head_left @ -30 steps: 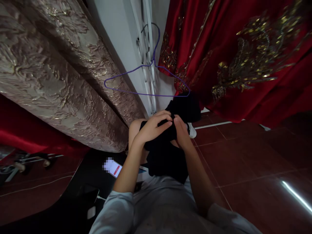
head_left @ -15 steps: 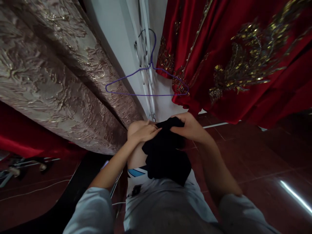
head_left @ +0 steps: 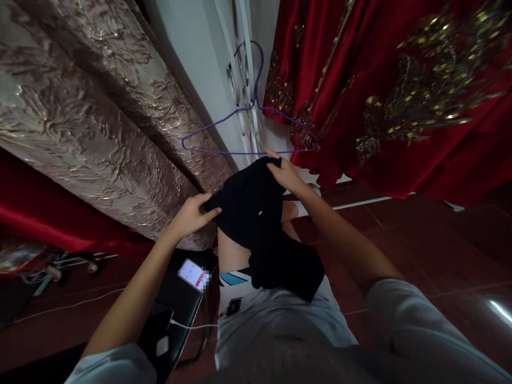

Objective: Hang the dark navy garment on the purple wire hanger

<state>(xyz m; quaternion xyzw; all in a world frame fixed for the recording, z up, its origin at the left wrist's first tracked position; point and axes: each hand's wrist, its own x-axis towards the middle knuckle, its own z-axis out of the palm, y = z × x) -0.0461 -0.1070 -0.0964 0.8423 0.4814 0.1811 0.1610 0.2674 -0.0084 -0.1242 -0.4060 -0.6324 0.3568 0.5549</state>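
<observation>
I have both hands on a black garment held over my lap. My left hand pinches its left edge, fingers closed on the cloth. My right hand grips the upper right edge, fingers curled over the fabric, raised higher than the left. The garment stretches between the two hands and the rest of it drapes down across my thigh onto my white shorts.

Just above the right hand hangs a purple hanger, empty, hooked on a white door frame; its bottom wire runs close over the top of the garment, and I cannot tell whether they touch. To the left of it falls a beige brocade curtain. To the right hangs a red dress with gold embroidery. Below my left arm a phone with a lit screen lies on a dark stool, a white cable running from it. The floor is dark red tile.
</observation>
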